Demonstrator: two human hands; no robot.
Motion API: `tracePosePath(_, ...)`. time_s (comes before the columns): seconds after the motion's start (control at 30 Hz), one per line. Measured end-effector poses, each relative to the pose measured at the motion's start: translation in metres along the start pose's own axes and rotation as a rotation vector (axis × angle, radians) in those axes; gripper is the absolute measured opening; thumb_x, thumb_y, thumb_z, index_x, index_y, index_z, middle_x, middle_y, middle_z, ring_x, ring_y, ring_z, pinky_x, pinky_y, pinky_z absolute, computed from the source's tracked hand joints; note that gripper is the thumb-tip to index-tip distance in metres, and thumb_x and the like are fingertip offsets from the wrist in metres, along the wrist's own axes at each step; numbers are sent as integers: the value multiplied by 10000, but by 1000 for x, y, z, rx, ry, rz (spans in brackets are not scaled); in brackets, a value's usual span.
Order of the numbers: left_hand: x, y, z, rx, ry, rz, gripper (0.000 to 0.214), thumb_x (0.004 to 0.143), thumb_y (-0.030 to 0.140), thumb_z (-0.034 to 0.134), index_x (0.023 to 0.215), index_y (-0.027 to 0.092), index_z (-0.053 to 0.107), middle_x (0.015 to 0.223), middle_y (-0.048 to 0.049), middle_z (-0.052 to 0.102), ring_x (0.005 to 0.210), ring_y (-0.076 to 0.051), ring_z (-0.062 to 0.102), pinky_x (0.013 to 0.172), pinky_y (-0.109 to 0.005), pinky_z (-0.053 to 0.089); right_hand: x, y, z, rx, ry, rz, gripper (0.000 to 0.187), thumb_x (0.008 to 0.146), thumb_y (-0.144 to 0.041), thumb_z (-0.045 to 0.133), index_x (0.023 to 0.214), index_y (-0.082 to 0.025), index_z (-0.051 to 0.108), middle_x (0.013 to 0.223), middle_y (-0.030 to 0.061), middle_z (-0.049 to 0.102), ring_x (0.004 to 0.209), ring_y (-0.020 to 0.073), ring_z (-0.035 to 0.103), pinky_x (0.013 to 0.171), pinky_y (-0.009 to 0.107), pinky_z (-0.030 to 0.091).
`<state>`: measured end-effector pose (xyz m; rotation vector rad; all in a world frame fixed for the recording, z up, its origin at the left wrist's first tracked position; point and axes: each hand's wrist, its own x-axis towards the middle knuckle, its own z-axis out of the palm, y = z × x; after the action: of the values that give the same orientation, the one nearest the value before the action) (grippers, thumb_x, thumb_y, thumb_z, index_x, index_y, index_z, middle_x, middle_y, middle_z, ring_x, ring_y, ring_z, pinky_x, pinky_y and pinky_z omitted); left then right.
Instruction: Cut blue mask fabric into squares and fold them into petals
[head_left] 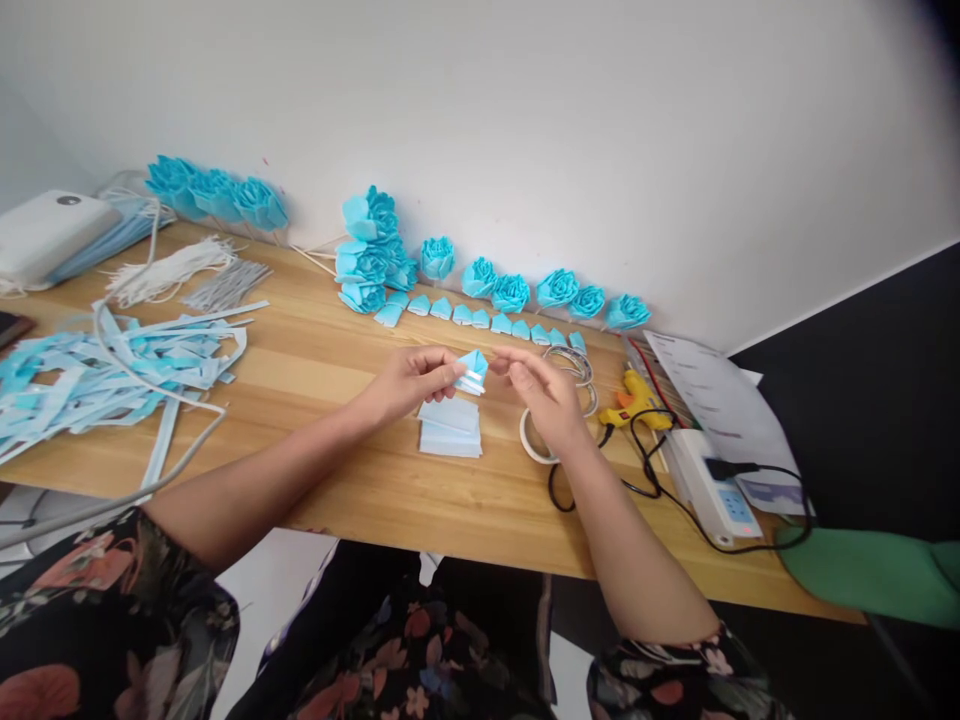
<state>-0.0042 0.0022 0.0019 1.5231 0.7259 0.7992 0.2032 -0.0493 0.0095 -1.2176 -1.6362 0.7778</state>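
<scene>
Head view: over a wood-grain tabletop (352,350), your left hand (424,378) pinches a small, folded light-blue piece (472,368), apparently paper or thin fabric, between thumb and fingers.

"And your right hand (551,395)?"

"Just beside it, fingers bent and loosely parted, nothing plainly gripped; whether a fingertip touches your piece, I cannot tell."

"How far along are you?"

"Partway, I judge. Beyond your hands lies a row of peaked light-blue folds (501,323), finished by the look of their matching shapes. Behind them, ruffled turquoise rose-shaped flowers (556,288) line the white wall (570,130), seemingly complete. Nearer you, a stack of flat pale-blue rectangular sheets (450,437) appears left to fold, its top askew."

"And the one you hold?"

"Raised above the tabletop, just past the stack's far edge. Its top comes to a point, its flaps slope down, and a bright, glossy strip crosses its lower part; tape or glare, I cannot say."
</scene>
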Motion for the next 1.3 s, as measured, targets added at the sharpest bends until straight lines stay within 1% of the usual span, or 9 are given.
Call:
tracePosePath(0.07, 0, -1, 2, 33, 3, 28, 295, 840, 400, 576, 697, 143, 584, 610, 7, 561, 559, -83, 494, 523, -200, 382, -1, 4, 5, 209, -90, 120, 413, 931, -549, 441, 1075, -235, 665, 997, 62, 671, 953, 215, 618, 722, 332, 541)
tracePosePath(0.13, -1, -1, 4, 88, 29, 64, 308, 846, 408, 568, 694, 140, 583, 606, 8, 548, 565, -86, 486, 532, -206, 376, -2, 5, 11, 328, -168, 174, 449, 912, -594, 437, 985, -219, 673, 968, 66, 650, 937, 216, 603, 667, 311, 539)
tracePosePath(0.27, -3, 0, 8, 218, 74, 143, 309, 856, 402, 552, 703, 137, 592, 609, 14, 523, 570, -88, 453, 530, -211, 342, -2, 1, 17, 324, -219, 232, 370, 857, -560, 557, 891, -200, 637, 860, 34, 601, 834, 176, 583, 677, 283, 510)
tracePosePath(0.37, -5, 2, 10, 285, 72, 169, 308, 867, 388, 536, 696, 137, 589, 616, 12, 523, 575, -90, 451, 533, -215, 333, -2, -2, 19, 289, -172, 279, 285, 816, -478, 635, 847, -196, 610, 760, -7, 566, 700, 136, 560, 653, 268, 481)
tracePosePath(0.57, -2, -2, 8, 214, 44, 90, 310, 853, 404, 538, 691, 142, 575, 607, 6, 541, 562, -90, 469, 528, -213, 356, -1, 4, 21, 241, -103, 252, 214, 809, -399, 636, 778, -191, 596, 692, -19, 569, 636, 125, 537, 635, 263, 458)
tracePosePath(0.83, 3, -8, 5, -143, -41, -116, 337, 803, 445, 589, 669, 139, 552, 562, 1, 561, 490, -77, 476, 482, -201, 361, -1, 10, 18, 124, -109, 190, 178, 843, -350, 599, 770, -190, 572, 685, -32, 538, 632, 118, 521, 597, 242, 401)
tracePosePath(1.0, 3, -3, 5, -42, -70, -95, 410, 840, 512, 516, 679, 136, 551, 613, -23, 583, 532, -96, 510, 502, -216, 395, -1, 10, 17, 74, -96, 185, 163, 836, -324, 594, 753, -187, 568, 672, -36, 529, 619, 112, 494, 577, 234, 373)
tracePosePath(1.17, 1, 1, 7, 71, -35, -87, 291, 761, 421, 639, 734, 145, 550, 546, 35, 517, 479, -68, 430, 467, -189, 311, -2, 8, 17, 31, -119, 158, 158, 846, -319, 575, 761, -186, 567, 669, -37, 523, 615, 107, 464, 577, 232, 356)
tracePosePath(1.3, 1, -2, 8, 84, -44, -66, 260, 762, 394, 623, 735, 144, 552, 552, 39, 501, 483, -65, 406, 468, -190, 290, -3, 6, 18, 22, -160, 163, 202, 847, -371, 578, 761, -191, 545, 669, -37, 481, 605, 107, 440, 553, 229, 334)
